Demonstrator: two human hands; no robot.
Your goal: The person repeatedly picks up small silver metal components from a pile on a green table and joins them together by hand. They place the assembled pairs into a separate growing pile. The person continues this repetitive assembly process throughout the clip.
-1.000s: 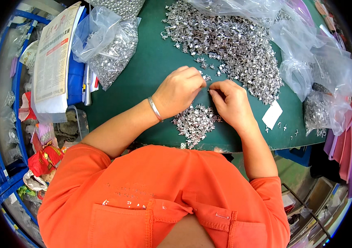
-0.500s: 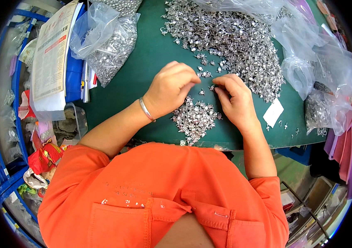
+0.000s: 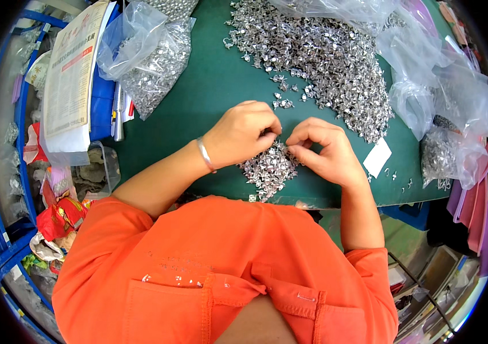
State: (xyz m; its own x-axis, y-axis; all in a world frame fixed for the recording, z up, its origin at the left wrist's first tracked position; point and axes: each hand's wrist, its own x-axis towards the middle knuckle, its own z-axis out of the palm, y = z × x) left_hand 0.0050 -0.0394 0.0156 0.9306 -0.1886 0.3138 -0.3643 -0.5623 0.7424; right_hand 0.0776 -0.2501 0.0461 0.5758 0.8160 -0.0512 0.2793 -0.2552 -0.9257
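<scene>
Metal small-parts pile (image 3: 268, 175) on worktop (image 3: 215, 69), just beneath left hand (image 3: 244, 131) and right hand (image 3: 327, 150); both curled, can't tell if clamped on anything. Low wrist sweep could scatter it off the near edge.

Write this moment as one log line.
left hand: at far edge of small metal pile; right hand: same edge, farther right; large metal pile: beyond both hands; grips: unclear
</scene>
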